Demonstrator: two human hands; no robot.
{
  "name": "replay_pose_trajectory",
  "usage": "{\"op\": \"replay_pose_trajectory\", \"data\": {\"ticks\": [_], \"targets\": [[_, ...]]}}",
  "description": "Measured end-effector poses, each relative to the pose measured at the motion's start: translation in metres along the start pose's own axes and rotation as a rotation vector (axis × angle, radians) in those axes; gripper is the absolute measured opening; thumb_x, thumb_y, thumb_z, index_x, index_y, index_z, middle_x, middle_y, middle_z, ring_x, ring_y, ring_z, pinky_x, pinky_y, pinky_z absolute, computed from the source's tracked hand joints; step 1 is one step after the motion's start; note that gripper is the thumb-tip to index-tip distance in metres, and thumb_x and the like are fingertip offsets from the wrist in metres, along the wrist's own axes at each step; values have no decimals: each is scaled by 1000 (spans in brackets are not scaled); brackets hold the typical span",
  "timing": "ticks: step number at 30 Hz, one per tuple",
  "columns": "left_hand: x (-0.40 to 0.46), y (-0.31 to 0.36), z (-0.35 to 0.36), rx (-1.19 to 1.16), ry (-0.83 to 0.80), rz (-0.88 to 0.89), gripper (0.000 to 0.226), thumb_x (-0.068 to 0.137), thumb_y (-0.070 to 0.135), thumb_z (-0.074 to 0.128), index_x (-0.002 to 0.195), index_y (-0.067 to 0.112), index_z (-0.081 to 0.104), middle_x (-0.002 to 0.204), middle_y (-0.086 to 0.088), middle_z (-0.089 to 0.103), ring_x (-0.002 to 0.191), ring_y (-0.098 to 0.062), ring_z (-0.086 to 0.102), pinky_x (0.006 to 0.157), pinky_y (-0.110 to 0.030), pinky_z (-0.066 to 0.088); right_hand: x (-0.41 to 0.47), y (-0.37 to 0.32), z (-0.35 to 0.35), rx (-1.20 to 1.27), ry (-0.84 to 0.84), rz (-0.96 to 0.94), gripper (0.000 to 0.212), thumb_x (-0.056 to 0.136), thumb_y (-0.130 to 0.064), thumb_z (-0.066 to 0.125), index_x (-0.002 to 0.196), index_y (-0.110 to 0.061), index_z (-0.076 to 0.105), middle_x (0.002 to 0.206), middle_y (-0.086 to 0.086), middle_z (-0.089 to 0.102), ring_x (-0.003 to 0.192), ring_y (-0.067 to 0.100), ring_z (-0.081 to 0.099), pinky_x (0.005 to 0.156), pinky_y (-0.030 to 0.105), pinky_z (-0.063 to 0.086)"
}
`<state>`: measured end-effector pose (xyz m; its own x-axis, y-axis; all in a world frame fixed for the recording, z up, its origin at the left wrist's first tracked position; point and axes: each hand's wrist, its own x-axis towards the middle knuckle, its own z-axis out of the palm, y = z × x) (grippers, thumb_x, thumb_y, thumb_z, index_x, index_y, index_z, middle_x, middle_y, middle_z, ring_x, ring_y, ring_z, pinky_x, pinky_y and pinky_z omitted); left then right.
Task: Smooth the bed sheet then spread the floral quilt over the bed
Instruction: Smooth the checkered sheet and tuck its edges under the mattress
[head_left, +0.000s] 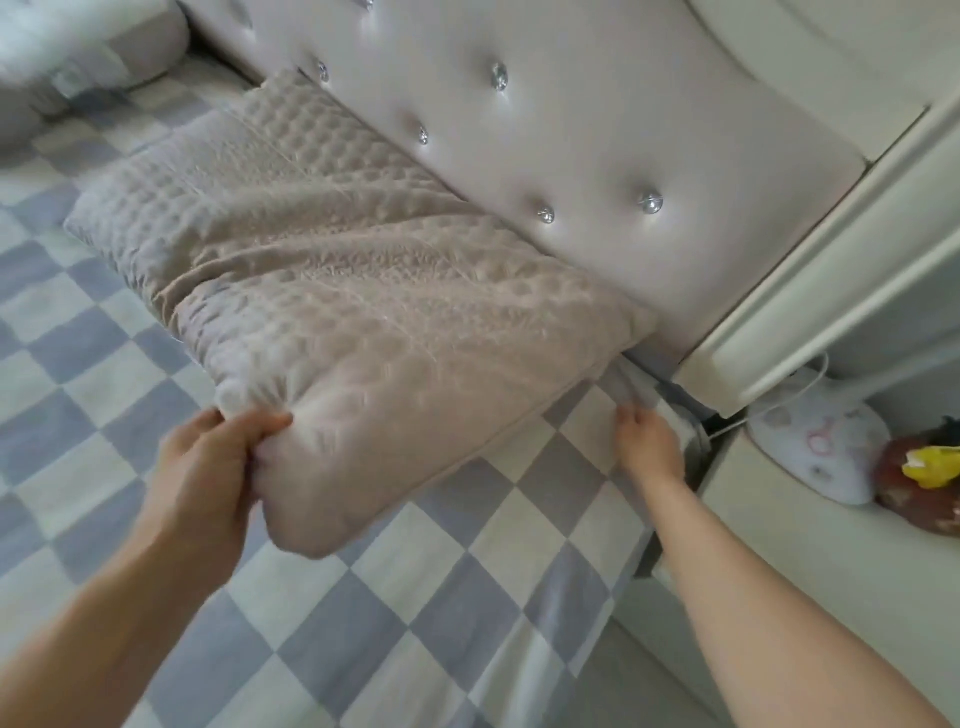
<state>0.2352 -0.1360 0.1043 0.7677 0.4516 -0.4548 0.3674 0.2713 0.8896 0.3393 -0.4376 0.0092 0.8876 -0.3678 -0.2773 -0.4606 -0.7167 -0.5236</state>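
Left hand (223, 457) grips the near corner of a beige pillow (337, 270), lifting it; right hand (647, 444) pinches the checked bed sheet (415, 597) at the bed's right edge.
The sheet covers the bed; the pillow leans on the tufted headboard (597, 130) at the far side. A nightstand (831, 545) stands right, carrying a white lamp base (821, 447). The floral quilt is out of view.

Left hand (208, 457) lifts pillow (332, 291); right hand (647, 447) grips sheet (441, 587).
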Motion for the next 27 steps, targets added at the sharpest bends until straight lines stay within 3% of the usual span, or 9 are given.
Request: {"op": "replay_pose_trajectory", "data": {"ticks": [3, 5, 9, 12, 14, 17, 20, 23, 27], "targets": [[-6, -60, -25, 241, -83, -218, 10, 85, -5, 50, 90, -1, 57, 62, -11, 61, 47, -21, 56, 45, -25, 45, 3, -18, -13, 686, -1, 279, 52, 96, -45, 33, 119, -3, 55, 107, 16, 62, 92, 31, 59, 84, 40, 46], [-4, -84, -37, 322, -66, -365, 7, 86, -5, 49, 90, -4, 55, 54, -12, 56, 43, -21, 53, 49, -26, 46, -3, -27, -11, 840, -158, 325, 43, 92, -48, 44, 114, -12, 54, 101, 11, 61, 83, 26, 61, 72, 36, 51], [15, -63, -31, 25, -111, -531, 30, 91, 32, 53, 100, 5, 57, 87, -15, 63, 77, -28, 60, 63, -35, 49, -14, -56, 18, 888, -356, 381, 49, 74, -44, 71, 112, -16, 56, 104, 6, 63, 97, 27, 60, 81, 41, 52], [35, -8, -17, 215, -28, -125, 29, 76, 27, 69, 93, 8, 56, 91, -15, 64, 80, -25, 62, 63, -33, 47, -14, -103, 16, 885, -275, 260, 61, 63, -31, 81, 114, -7, 57, 111, 10, 64, 97, 28, 62, 84, 45, 52], [34, 40, -15, 339, 121, 228, 36, 65, 32, 64, 94, 12, 57, 95, -11, 66, 87, -24, 64, 70, -37, 50, -13, -122, 0, 1017, -167, 125, 46, 70, -21, 77, 107, -3, 58, 97, 8, 68, 86, 23, 65, 76, 39, 55], [14, 54, -25, 335, 210, 535, 24, 78, 27, 65, 99, 23, 55, 90, 13, 64, 84, 1, 61, 72, -17, 49, -24, -125, -2, 1123, -215, -83, 27, 71, -24, 75, 91, -11, 62, 79, -7, 72, 74, 10, 67, 70, 29, 56], [10, -15, -36, 510, 72, 249, 38, 75, 34, 69, 105, 20, 50, 92, 2, 64, 92, -20, 64, 72, -24, 48, -19, -102, 22, 983, -232, 110, 31, 74, -20, 74, 98, -7, 60, 84, 3, 70, 67, 18, 64, 66, 35, 56], [35, -46, -56, 313, 61, -203, 71, 83, 38, 63, 137, 11, 28, 106, -14, 58, 89, -28, 59, 74, -33, 46, -14, -86, 33, 987, -300, 278, 33, 82, -11, 66, 112, -3, 55, 104, 14, 64, 72, 25, 61, 68, 36, 52], [58, -39, -57, 89, -10, -369, 71, 86, 39, 59, 144, 20, 21, 128, -13, 48, 102, -30, 57, 84, -38, 47, -27, -97, 39, 950, -432, 326, 36, 77, -24, 71, 104, -6, 55, 97, 13, 62, 84, 29, 60, 75, 42, 50]]}}
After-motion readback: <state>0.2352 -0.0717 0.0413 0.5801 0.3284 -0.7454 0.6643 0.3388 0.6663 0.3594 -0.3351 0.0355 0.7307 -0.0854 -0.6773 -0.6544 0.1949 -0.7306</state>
